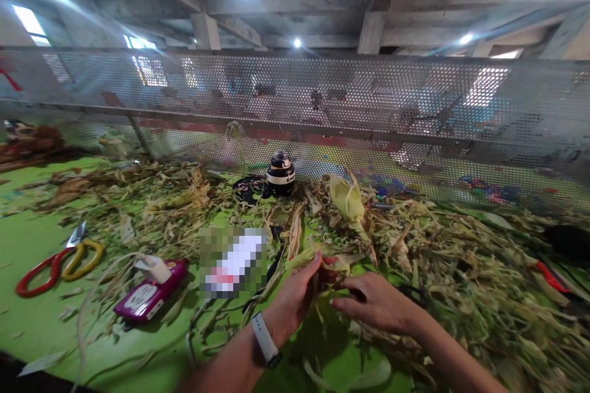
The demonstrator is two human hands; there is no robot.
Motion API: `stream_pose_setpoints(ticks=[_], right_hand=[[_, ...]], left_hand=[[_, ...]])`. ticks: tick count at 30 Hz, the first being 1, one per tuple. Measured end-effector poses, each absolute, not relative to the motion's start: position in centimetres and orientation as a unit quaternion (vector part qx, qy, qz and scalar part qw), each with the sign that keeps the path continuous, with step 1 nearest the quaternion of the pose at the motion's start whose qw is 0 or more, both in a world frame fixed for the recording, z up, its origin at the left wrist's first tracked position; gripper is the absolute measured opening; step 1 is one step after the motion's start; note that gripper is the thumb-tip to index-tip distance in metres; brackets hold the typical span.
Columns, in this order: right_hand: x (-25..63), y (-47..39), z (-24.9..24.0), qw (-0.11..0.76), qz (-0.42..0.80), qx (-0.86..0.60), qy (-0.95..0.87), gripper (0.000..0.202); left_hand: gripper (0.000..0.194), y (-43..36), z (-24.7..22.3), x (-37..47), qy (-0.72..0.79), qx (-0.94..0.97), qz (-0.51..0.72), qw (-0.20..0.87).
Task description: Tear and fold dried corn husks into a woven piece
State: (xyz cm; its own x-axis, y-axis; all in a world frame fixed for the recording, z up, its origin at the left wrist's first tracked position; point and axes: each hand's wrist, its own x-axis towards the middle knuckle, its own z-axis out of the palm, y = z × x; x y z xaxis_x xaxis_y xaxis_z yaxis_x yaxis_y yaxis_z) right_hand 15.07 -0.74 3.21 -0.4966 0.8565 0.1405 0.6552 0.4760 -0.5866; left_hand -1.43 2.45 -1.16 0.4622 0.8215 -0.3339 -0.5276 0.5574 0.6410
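Observation:
My left hand [299, 291], with a white-banded watch [265, 339] on the wrist, is closed around a pale green corn husk [304, 256]. Its thumb presses on the husk from above. Just to the right is my right hand [369, 301], its fingers bent toward the husk and close to the left fingertips. Whether the right fingertips pinch a strip is too small to tell. Thin strips hang below the hands. Another yellowish husk bundle [348, 199] stands behind them among the dry scraps.
Red-and-yellow scissors [58, 264], a purple power box [150, 295] with a white plug, and a blurred phone-like object [237, 261] lie left. A black jar [281, 173] stands before the perforated metal screen [295, 98]. Husk scraps [461, 276] heap up right.

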Motion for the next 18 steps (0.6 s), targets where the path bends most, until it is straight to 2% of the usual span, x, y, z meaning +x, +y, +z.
stream_pose_setpoints(ticks=[3, 5, 10, 13, 16, 18], right_hand=[[14.0, -0.8, 2.1, 0.258, 0.253, -0.502, -0.785, 0.033], [12.9, -1.0, 1.5, 0.283, 0.267, -0.521, -0.76, 0.028], [10.9, -1.6, 0.4, 0.349, 0.421, -0.465, -0.697, 0.015], [10.7, -1.7, -0.6, 0.364, 0.428, -0.5, -0.659, 0.003], [11.1, -1.7, -1.0, 0.359, 0.437, -0.525, -0.636, 0.006], [11.5, -1.7, -0.4, 0.328, 0.4, -0.536, -0.667, 0.007]], left_hand=[[0.037, 2.1, -1.3, -1.3, 0.315, 0.244, 0.44, 0.805], [0.038, 1.8, -1.3, -1.2, 0.32, 0.25, 0.469, 0.784], [0.043, 1.2, -1.0, -1.1, 0.347, 0.282, 0.474, 0.759], [0.036, 1.2, -0.7, -1.2, 0.377, 0.332, 0.491, 0.712], [0.031, 1.3, -0.5, -1.5, 0.398, 0.387, 0.513, 0.655], [0.033, 1.5, -0.7, -1.6, 0.4, 0.414, 0.508, 0.641]])
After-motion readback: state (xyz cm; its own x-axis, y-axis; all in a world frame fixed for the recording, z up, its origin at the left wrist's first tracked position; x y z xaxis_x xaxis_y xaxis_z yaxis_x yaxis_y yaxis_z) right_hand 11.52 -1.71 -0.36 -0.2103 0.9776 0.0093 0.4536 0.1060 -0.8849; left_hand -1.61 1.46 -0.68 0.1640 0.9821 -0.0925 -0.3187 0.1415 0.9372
